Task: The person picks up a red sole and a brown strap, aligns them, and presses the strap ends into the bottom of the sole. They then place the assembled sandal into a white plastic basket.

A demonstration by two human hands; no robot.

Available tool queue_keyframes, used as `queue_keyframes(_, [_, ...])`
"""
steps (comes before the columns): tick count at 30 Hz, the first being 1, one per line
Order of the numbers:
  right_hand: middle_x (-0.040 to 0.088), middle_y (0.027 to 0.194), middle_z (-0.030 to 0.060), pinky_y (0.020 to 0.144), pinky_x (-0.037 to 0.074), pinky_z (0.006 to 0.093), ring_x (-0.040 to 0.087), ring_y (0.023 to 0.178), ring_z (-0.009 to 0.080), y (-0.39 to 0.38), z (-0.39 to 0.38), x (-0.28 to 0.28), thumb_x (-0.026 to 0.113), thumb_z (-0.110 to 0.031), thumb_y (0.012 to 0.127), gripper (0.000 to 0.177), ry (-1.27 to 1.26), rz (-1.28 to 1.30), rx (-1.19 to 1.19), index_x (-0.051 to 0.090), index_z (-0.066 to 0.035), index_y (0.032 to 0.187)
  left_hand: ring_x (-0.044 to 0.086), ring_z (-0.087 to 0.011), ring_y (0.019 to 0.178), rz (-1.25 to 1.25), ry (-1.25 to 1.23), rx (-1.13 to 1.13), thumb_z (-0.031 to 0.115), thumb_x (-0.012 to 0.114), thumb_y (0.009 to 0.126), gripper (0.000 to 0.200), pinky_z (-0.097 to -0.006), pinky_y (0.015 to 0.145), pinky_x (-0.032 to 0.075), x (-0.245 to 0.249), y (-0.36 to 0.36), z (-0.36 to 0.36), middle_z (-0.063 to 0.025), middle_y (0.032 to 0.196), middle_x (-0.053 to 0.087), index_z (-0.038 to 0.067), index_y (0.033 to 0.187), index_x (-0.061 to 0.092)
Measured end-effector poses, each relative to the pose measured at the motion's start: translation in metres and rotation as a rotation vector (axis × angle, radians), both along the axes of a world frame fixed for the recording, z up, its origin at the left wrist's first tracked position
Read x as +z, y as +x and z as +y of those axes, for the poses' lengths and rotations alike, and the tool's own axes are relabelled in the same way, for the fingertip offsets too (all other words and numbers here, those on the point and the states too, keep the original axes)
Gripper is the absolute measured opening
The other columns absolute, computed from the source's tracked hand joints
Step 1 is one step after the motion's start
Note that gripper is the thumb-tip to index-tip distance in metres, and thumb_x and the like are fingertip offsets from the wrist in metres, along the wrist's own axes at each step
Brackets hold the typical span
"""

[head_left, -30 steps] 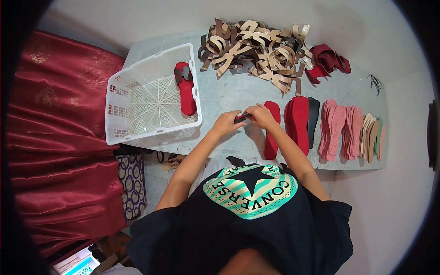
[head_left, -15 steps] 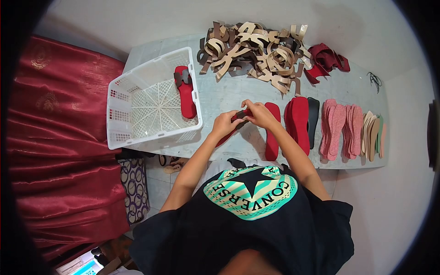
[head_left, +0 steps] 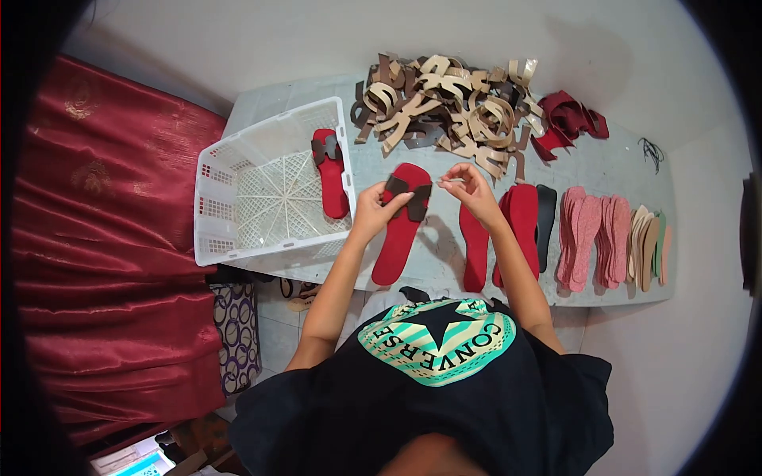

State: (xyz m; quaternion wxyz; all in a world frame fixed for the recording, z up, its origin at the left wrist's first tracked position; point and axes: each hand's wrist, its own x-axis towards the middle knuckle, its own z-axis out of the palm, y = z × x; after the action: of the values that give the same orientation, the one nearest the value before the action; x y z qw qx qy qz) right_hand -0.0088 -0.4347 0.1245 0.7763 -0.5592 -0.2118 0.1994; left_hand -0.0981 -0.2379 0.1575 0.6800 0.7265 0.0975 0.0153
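White lattice plastic basket (head_left: 238, 198) is carrying one red sandal (head_left: 332, 178), left hand (head_left: 371, 210) grip is clamping one flat red sole (head_left: 399, 230) by its dark strap over the bench (head_left: 432, 258), right hand (head_left: 470, 187) grip is pinching closed, contents too small to tell.

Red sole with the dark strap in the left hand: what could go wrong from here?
1. The left hand grips the flat red sole only near its toe end, thumb on the dark brown strap, so the strap might slide askew.
2. The right hand pinches something too small to identify, which could be dropped.
3. The right forearm crosses loose red soles at the front edge of the pale table and might nudge one off.
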Motion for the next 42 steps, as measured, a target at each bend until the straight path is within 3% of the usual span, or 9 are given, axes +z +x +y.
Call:
queue_keyframes(5, [0.048,0.092,0.0027,0.075,0.043,0.0231,0.05,0.087,0.0096,-0.006,0.016,-0.007,0.057,-0.003,0.08,0.021,-0.024,0.001,0.044,0.045,-0.002,0.098,0.057,-0.0067,0.066,-0.212,-0.226,0.29,0.009,0.065,0.076,0.015,-0.0191,0.058,0.046,0.057,0.001,0.059,-0.0039,0.081,0.063,0.001,0.088,0.06])
queue_keyframes(8, [0.049,0.089,0.0027,0.072,0.046,0.0252,0.051,0.082,0.0099,-0.011,0.027,-0.017,0.056,-0.006,0.081,0.021,-0.045,0.071,0.22,0.046,-0.002,0.1,0.057,-0.007,0.069,-0.253,-0.137,0.397,0.011,0.066,0.075,0.016,-0.0195,0.063,0.046,0.053,0.011,0.112,-0.0044,0.079,0.063,0.001,0.087,0.06])
queue_keyframes(12, [0.049,0.089,0.0021,0.07,0.045,0.024,0.052,0.081,0.0097,-0.023,0.043,-0.024,0.056,-0.009,0.082,0.022,-0.057,0.06,0.319,0.047,-0.003,0.101,0.057,-0.0074,0.071,-0.278,-0.108,0.439,0.012,0.065,0.077,0.018,-0.0196,0.066,0.044,0.029,0.024,0.162,-0.0046,0.082,0.063,0.0,0.089,0.06])
queue_keyframes(18, [0.052,0.089,0.0019,0.068,0.043,0.0217,0.054,0.076,0.0099,-0.04,0.065,-0.015,0.055,-0.013,0.084,0.02,-0.191,0.015,0.34,0.048,-0.003,0.1,0.053,-0.0056,0.062,-0.198,-0.059,0.484,0.014,0.07,0.072,0.016,-0.0189,0.058,0.042,-0.013,0.048,0.198,-0.0009,0.074,0.061,0.001,0.079,0.062])
queue_keyframes(22, [0.055,0.088,0.0042,0.069,0.043,0.0261,0.055,0.077,0.0113,-0.059,0.084,0.0,0.056,-0.016,0.082,0.018,-0.347,-0.169,0.275,0.052,-0.003,0.095,0.052,-0.0061,0.059,-0.084,-0.028,0.487,0.015,0.072,0.07,0.018,-0.0206,0.054,0.042,-0.061,0.072,0.216,-0.0009,0.071,0.061,0.0,0.076,0.063])
queue_keyframes(26, [0.055,0.09,0.0075,0.074,0.04,0.032,0.053,0.086,0.0222,-0.072,0.099,0.014,0.057,-0.015,0.078,0.017,-0.43,-0.427,0.229,0.053,-0.007,0.093,0.051,-0.0064,0.054,0.02,0.037,0.527,0.018,0.074,0.067,0.021,-0.0226,0.049,0.042,-0.102,0.088,0.219,-0.0009,0.065,0.059,0.0,0.069,0.063])
queue_keyframes(28, [0.053,0.093,0.0074,0.078,0.035,0.0348,0.048,0.091,0.0253,-0.075,0.106,0.019,0.057,-0.018,0.076,0.017,-0.559,-0.763,0.191,0.054,-0.01,0.092,0.051,-0.0065,0.053,0.061,0.07,0.538,0.018,0.074,0.066,0.021,-0.023,0.048,0.042,-0.107,0.091,0.215,-0.0011,0.064,0.059,0.0,0.067,0.063])
queue_keyframes(29, [0.052,0.095,0.0064,0.081,0.032,0.0372,0.045,0.094,0.0258,-0.076,0.109,0.018,0.057,-0.021,0.076,0.018,-0.559,-0.753,0.2,0.054,-0.012,0.091,0.051,-0.0067,0.052,0.09,0.109,0.546,0.019,0.075,0.066,0.022,-0.0231,0.048,0.042,-0.109,0.091,0.214,-0.0012,0.062,0.059,0.0,0.066,0.063])
queue_keyframes(42, [0.052,0.096,0.0038,0.077,0.031,0.0362,0.044,0.094,0.0239,-0.066,0.143,0.027,0.059,-0.021,0.074,0.018,-0.605,-0.883,0.155,0.055,-0.012,0.09,0.052,-0.0088,0.052,0.098,0.165,0.505,0.024,0.074,0.065,0.027,-0.0257,0.051,0.043,-0.144,0.107,0.218,-0.0035,0.06,0.06,0.0,0.067,0.063])
